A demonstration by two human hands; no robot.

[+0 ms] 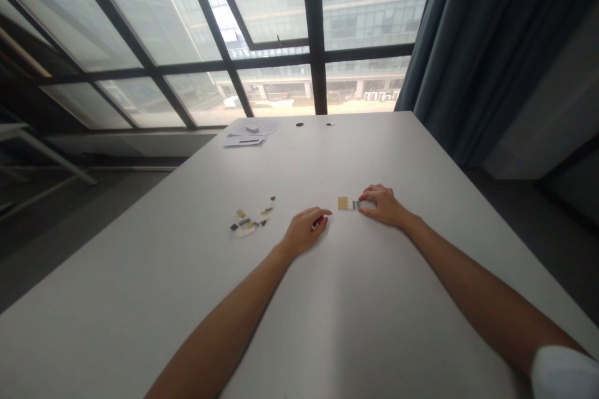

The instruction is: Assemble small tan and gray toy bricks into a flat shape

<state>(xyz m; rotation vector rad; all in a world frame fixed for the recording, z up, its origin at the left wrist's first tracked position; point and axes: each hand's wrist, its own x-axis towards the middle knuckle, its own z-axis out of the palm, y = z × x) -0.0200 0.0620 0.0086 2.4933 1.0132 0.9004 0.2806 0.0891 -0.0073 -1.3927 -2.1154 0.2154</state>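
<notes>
A small flat assembly of what look like toy building bricks (pixel 344 203) lies on the white table, tan at its left end, then white and dark grey. My right hand (pixel 381 206) holds its grey right end between thumb and fingers. Just left of it, my left hand (pixel 305 230) rests on the table with the index finger stretched out and the thumb apart from it, holding nothing. A loose scatter of small tan, grey, black and white bricks (pixel 246 222) lies farther left.
Papers (pixel 248 133) with a small light object on them lie at the table's far left corner. Two dark round holes (pixel 299 124) sit near the far edge. Beyond are large windows (pixel 271 6), with a dark blue curtain (pixel 468 43) at right.
</notes>
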